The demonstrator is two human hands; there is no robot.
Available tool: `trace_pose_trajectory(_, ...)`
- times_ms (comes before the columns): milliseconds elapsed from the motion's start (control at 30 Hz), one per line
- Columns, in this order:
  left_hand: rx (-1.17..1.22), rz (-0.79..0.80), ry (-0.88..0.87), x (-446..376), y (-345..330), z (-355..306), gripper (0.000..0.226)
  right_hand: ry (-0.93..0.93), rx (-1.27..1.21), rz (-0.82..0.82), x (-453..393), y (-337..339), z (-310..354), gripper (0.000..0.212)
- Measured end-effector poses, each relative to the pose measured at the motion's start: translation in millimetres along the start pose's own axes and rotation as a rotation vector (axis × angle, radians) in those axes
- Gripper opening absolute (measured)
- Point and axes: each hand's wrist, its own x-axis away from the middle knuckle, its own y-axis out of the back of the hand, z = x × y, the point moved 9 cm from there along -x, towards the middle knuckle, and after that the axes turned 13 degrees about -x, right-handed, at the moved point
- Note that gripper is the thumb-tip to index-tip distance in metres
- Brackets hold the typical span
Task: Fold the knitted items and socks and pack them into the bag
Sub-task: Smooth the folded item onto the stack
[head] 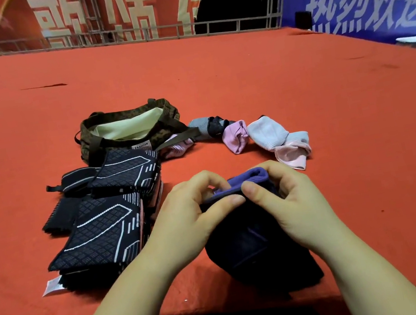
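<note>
Red cloth (241, 68); bag (124, 133) tag (140, 145) reads "FASHION"

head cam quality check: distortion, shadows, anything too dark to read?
Head view: wide-angle bend curves the red table's far edge; near edge falls into shadow; the dark sock pinched by the left hand and right hand loses detail; bag label and banners stay legible; no glare.

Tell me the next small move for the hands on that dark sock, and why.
Probably finish the fold: both the left hand and right hand pinch the purple cuff of the dark sock, which lies unrolled, unlike the folded socks beside the open bag.
</note>
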Motion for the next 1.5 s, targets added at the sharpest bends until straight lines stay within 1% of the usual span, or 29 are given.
trace_pose_trajectory(67,0.054,0.0,0.041,1.5,-1.4,6.6,0.029,0.041,0.035,-0.062,1.1,1.8,4.9,0.014)
trace_pose_trajectory(100,0.097,0.004,0.064,2.2,-2.4,11.0,0.031,0.049,0.036,-0.094,1.8,3.1,6.9,0.018)
trace_pose_trajectory(167,0.164,-0.005,0.119,2.8,-2.3,20.7,0.036,0.031,0.024,-0.137,2.9,8.0,6.3,0.02)
trace_pose_trajectory(233,0.19,-0.017,0.183,3.4,-2.5,32.0,0.036,-0.002,0.024,-0.132,4.0,10.6,1.9,0.018)
trace_pose_trajectory(300,0.218,-0.028,0.253,4.8,-3.9,42.5,0.034,-0.027,0.039,-0.094,5.0,9.3,-4.0,0.004)
trace_pose_trajectory(333,0.215,-0.035,0.266,5.7,-3.9,45.0,0.033,-0.027,0.064,-0.083,6.2,8.8,-5.8,0.005)
trace_pose_trajectory(400,0.166,-0.016,0.232,6.1,-3.9,38.9,0.028,-0.028,0.139,-0.065,8.6,6.3,-6.8,0.011)
trace_pose_trajectory(500,0.148,0.161,0.13,4.6,-14.6,13.6,0.043,-0.056,0.227,-0.028,11.3,0.0,-6.4,0.014)
trace_pose_trajectory(533,0.117,0.192,0.11,3.4,-15.9,8.6,0.043,-0.059,0.237,-0.023,11.7,-1.2,-5.7,0.014)
trace_pose_trajectory(600,0.071,0.194,0.107,0.4,-14.5,5.7,0.027,-0.054,0.269,-0.033,12.0,-0.3,-4.3,0.016)
trace_pose_trajectory(667,0.156,0.2,0.13,-0.4,-14.8,7.9,0.01,-0.052,0.298,-0.036,12.5,0.5,-2.6,0.019)
trace_pose_trajectory(733,0.315,0.214,0.174,2.9,-18.9,12.1,0.002,-0.064,0.303,-0.023,13.0,0.1,-3.9,0.021)
trace_pose_trajectory(833,0.499,0.199,0.247,6.7,-22.7,19.8,0.005,-0.08,0.279,0.0,12.8,0.1,-7.0,0.019)
trace_pose_trajectory(933,0.648,0.175,0.322,8.4,-21.9,30.0,0.019,-0.093,0.243,0.016,11.9,0.6,-10.4,0.019)
trace_pose_trajectory(1000,0.712,0.144,0.343,7.2,-18.4,37.7,0.017,-0.101,0.233,0.015,11.8,2.1,-13.4,0.019)
trace_pose_trajectory(1100,0.707,0.105,0.313,5.5,-10.8,40.2,0.023,-0.119,0.227,0.012,12.5,3.8,-19.3,0.018)
trace_pose_trajectory(1133,0.66,0.118,0.285,5.1,-9.9,35.8,0.03,-0.119,0.227,0.021,12.9,2.9,-20.3,0.018)
trace_pose_trajectory(1200,0.512,0.199,0.235,5.5,-14.8,25.0,0.04,-0.117,0.242,0.047,13.6,-1.2,-20.9,0.017)
trace_pose_trajectory(1233,0.448,0.242,0.234,6.0,-19.5,21.7,0.039,-0.115,0.248,0.05,13.9,-2.3,-20.7,0.017)
trace_pose_trajectory(1267,0.403,0.268,0.242,6.3,-22.9,19.9,0.033,-0.112,0.247,0.046,13.8,-2.1,-20.2,0.017)
trace_pose_trajectory(1333,0.363,0.261,0.254,4.6,-23.6,21.1,0.018,-0.106,0.244,0.034,13.8,1.0,-18.9,0.017)
trace_pose_trajectory(1400,0.418,0.208,0.313,4.7,-21.0,31.3,0.012,-0.11,0.221,0.022,13.2,5.4,-18.6,0.017)
trace_pose_trajectory(1467,0.531,0.148,0.386,7.8,-17.6,43.7,0.011,-0.1,0.191,-0.002,12.8,9.7,-18.9,0.018)
trace_pose_trajectory(1500,0.548,0.162,0.392,10.0,-18.2,47.1,0.013,-0.095,0.168,-0.018,12.5,11.1,-18.1,0.018)
